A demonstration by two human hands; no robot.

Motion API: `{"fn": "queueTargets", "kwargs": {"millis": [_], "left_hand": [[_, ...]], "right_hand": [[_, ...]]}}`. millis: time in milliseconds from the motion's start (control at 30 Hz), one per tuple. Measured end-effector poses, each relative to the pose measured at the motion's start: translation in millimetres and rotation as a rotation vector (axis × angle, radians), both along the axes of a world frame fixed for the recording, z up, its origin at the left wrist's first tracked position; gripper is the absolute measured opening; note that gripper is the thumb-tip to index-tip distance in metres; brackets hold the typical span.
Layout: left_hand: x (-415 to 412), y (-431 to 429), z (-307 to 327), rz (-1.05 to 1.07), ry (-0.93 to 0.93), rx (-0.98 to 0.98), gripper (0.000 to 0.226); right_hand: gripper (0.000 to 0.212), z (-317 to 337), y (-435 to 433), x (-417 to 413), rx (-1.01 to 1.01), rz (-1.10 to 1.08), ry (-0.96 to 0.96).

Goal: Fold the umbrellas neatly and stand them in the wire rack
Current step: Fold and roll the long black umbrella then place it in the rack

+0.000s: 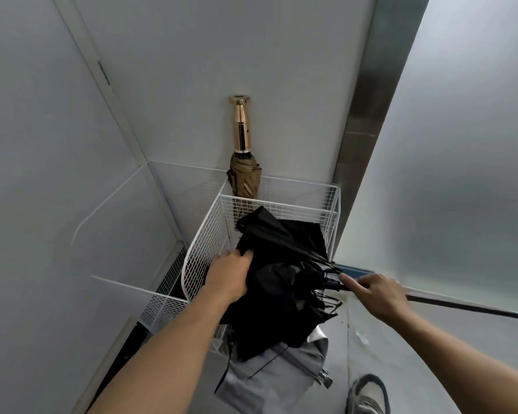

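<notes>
Two umbrellas: tan umbrella (243, 177) upright at wire rack (204, 234) back edge; black umbrella (284, 252), left hand (229, 274) grips canopy (269, 306), right hand (377, 294) grips shaft (461, 306).

Corner of two white walls. Back wall (281, 55) is plain and matte. Left wall (27, 144) is glossy with faint reflections. A pale trim strip (83, 40) runs down it, with a small dark fitting (103, 73) on it. On the right there's a brushed metal post (368, 85), then a frosted glass panel (461, 144) with soft daylight coming through. Blue strip (356, 269) at the panel's foot. Floor (377, 348) is grey with a few pale marks.
</notes>
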State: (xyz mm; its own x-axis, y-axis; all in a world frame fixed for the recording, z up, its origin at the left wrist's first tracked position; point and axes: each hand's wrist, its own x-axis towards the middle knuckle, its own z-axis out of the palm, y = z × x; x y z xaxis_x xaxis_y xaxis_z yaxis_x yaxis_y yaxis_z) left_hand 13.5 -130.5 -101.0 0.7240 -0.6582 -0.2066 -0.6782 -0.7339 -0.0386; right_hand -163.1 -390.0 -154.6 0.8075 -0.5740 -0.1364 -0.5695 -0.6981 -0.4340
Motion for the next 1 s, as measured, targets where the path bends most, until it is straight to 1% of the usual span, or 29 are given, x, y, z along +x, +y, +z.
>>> {"fn": "queueTargets", "kwargs": {"millis": [33, 67, 133, 200, 267, 367, 467, 600, 633, 700, 767, 833, 900, 933, 967, 1000], "left_hand": [[1.7, -0.2, 4.0, -0.024, -0.024, -0.014, 0.044], [2.4, -1.3, 8.9, -0.049, -0.057, -0.023, 0.031], [0.1, -6.0, 22.3, -0.105, -0.152, -0.019, 0.021], [-3.1, -10.5, 36.8, -0.157, -0.257, 0.018, 0.021], [-6.1, -10.0, 55.3, -0.184, -0.335, 0.053, 0.024], [-7.4, -3.7, 77.0, -0.199, -0.401, 0.083, 0.026], [-13.6, 9.3, 96.0, -0.183, -0.417, 0.08, 0.027], [-15.8, 35.2, 112.6, -0.072, -0.344, 0.012, 0.024], [-15.7, 43.7, 114.6, -0.05, -0.323, -0.016, 0.023], [-17.0, 59.4, 116.4, -0.024, -0.271, -0.093, 0.021], [-17.1, 72.1, 117.0, -0.013, -0.232, -0.186, 0.019], [-19.2, 81.4, 119.9, 0.002, -0.194, -0.297, 0.016], [-22.4, 87.7, 124.0, 0.044, -0.16, -0.358, 0.014], [-24.9, 89.5, 125.7, 0.071, -0.14, -0.371, 0.015], [-26.2, 89.9, 126.5, 0.095, -0.115, -0.392, 0.018], [-28.8, 90.2, 126.9, 0.111, -0.085, -0.413, 0.02]], "right_hand": [[0.069, -2.3, -0.1, 1.9, 0.026, -0.007, -0.011], [0.068, -4.8, -0.7, 4.0, 0.042, -0.01, -0.018], [0.063, -6.3, -0.4, 6.5, 0.022, -0.004, 0.028], [0.056, -11.5, 3.4, 8.4, -0.004, 0.029, 0.113], [0.056, -12.7, 12.5, 11.5, 0.05, 0.055, 0.138], [0.053, -7.9, 25.5, 17.5, 0.131, 0.075, 0.108], [0.048, 5.4, 34.2, 19.3, 0.15, 0.067, 0.057], [0.055, 33.6, 43.4, 17.2, 0.136, 0.01, -0.089], [0.053, 46.0, 46.9, 16.1, 0.103, -0.011, -0.164], [0.048, 75.2, 55.7, 10.4, 0.008, -0.044, -0.385], [0.037, 104.2, 65.1, 0.5, -0.073, -0.049, -0.594], [0.031, 125.4, 78.4, -15.3, -0.09, -0.041, -0.69], [0.034, 133.8, 92.3, -31.6, -0.051, -0.034, -0.645], [0.036, 133.9, 98.0, -37.6, -0.001, -0.026, -0.569], [0.036, 131.0, 102.7, -39.9, 0.086, -0.019, -0.464], [0.036, 126.3, 107.0, -41.3, 0.232, -0.038, -0.352]]}}
